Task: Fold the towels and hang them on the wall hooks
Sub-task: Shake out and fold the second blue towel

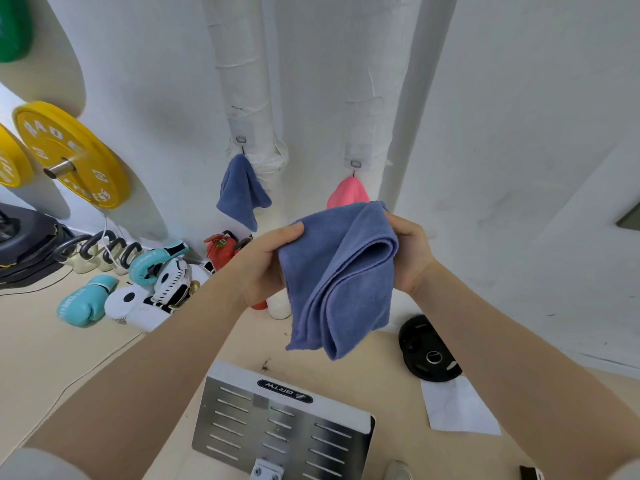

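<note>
Head view. Blue towel (341,278) held up between both hands, in front of the white wall (519,133), folded over w/ several soft layers, lower corners hanging loose below the hands. Left hand (261,268) at the towel's left edge, thumb on top pinching the cloth, fingers hidden behind it. Right hand (410,254) at the towel's right edge, thumb and fingers curled round the folded top corner. Terry/microfibre pile, matte, thick rounded folds.

Above-left of the held towel: second blue towel (242,192) hanging from a small clear adhesive hook (240,138) on a wrapped white pipe (242,71), draped to a point, same fuzzy cloth. Just behind the held towel's top: pink towel (348,194) on another clear hook (355,163), lower part hidden by the held towel.

Far left of the held towel: yellow bumper plate (69,150) on a steel peg, round, rubbery. Low left: teal boxing gloves (85,303), white-and-black gloves (169,282), kettlebells (104,251), red bag (221,249). Below-right: black weight plate (427,351) flat on the beige floor (52,358), white sheet (457,407) beside it. Directly below: slotted brushed-metal plate (284,431), rectangular, white-edged.
</note>
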`<action>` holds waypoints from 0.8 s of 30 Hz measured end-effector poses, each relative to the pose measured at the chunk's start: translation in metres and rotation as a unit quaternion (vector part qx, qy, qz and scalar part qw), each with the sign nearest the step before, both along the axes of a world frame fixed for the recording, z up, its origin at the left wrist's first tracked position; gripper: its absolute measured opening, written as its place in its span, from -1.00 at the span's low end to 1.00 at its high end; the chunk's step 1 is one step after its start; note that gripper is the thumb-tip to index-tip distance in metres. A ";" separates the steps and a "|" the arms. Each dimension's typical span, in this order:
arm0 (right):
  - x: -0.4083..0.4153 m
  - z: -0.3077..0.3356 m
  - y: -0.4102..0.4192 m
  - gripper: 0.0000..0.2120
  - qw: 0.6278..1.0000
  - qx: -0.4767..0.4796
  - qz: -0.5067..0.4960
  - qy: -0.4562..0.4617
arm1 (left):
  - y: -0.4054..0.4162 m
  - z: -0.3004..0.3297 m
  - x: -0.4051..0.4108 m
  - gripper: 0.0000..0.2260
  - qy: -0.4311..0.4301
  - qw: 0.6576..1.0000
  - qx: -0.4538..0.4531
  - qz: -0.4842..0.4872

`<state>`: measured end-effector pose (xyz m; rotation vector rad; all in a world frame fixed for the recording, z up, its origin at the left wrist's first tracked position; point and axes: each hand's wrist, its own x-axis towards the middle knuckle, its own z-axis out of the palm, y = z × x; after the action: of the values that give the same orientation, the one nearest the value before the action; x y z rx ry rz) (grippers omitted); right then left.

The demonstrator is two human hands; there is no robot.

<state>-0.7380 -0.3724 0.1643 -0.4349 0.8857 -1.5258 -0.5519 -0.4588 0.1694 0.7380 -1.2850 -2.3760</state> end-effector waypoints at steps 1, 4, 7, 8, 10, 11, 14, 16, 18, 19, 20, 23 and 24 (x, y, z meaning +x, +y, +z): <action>0.001 -0.001 0.001 -0.58 1.000 0.007 -0.009 -0.010 | 0.000 0.001 0.000 -0.71 0.011 1.000 0.000 0.002; 0.004 -0.010 0.000 -0.49 0.998 0.008 -0.045 -0.049 | -0.004 -0.003 0.000 -0.42 -0.009 1.000 0.009 -0.013; 0.012 -0.017 -0.001 -0.49 0.995 -0.002 -0.052 -0.081 | 0.003 -0.013 -0.004 -0.58 -0.055 0.996 0.070 -0.005; 0.015 -0.020 -0.002 -0.48 0.995 -0.004 -0.058 -0.086 | 0.007 -0.015 -0.006 -0.64 -0.053 0.995 0.085 -0.001; 0.020 -0.024 -0.002 -0.45 0.991 -0.008 -0.071 -0.109 | 0.011 -0.013 -0.011 -0.71 -0.054 0.993 0.097 0.025; 0.022 -0.025 -0.001 -0.44 0.989 -0.006 -0.082 -0.119 | 0.013 -0.009 -0.013 -0.73 -0.065 0.991 0.100 0.052; 0.021 -0.043 -0.011 -0.60 0.985 0.088 -0.095 -0.110 | 0.009 0.011 -0.019 -0.75 -0.083 0.981 0.084 0.153; 0.017 -0.062 -0.013 -0.60 0.972 0.201 -0.086 -0.082 | -0.001 0.023 -0.021 -0.72 -0.065 0.977 0.081 0.187; 0.010 -0.084 -0.006 -0.48 0.958 0.266 -0.084 -0.062 | -0.009 0.033 -0.020 -0.80 -0.035 0.977 0.095 0.187; 0.009 -0.091 0.000 -0.39 0.962 0.255 -0.061 -0.081 | -0.012 0.035 -0.018 -0.87 -0.038 0.979 0.089 0.182; 0.007 -0.098 0.006 -0.29 0.967 0.229 -0.041 -0.104 | -0.016 0.035 -0.016 -0.90 -0.057 0.980 0.069 0.180; 0.004 -0.098 0.011 -0.29 0.977 0.166 -0.027 -0.129 | -0.018 0.034 -0.005 -0.85 -0.106 0.978 0.016 0.180; 0.002 -0.096 0.008 -0.36 0.975 0.185 -0.051 -0.113 | -0.020 0.032 -0.001 -0.82 -0.119 0.977 0.004 0.175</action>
<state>-0.7356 -0.3640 0.0682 0.0539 0.9960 -1.4278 -0.5527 -0.4787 0.2015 1.1746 -1.1208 -2.0563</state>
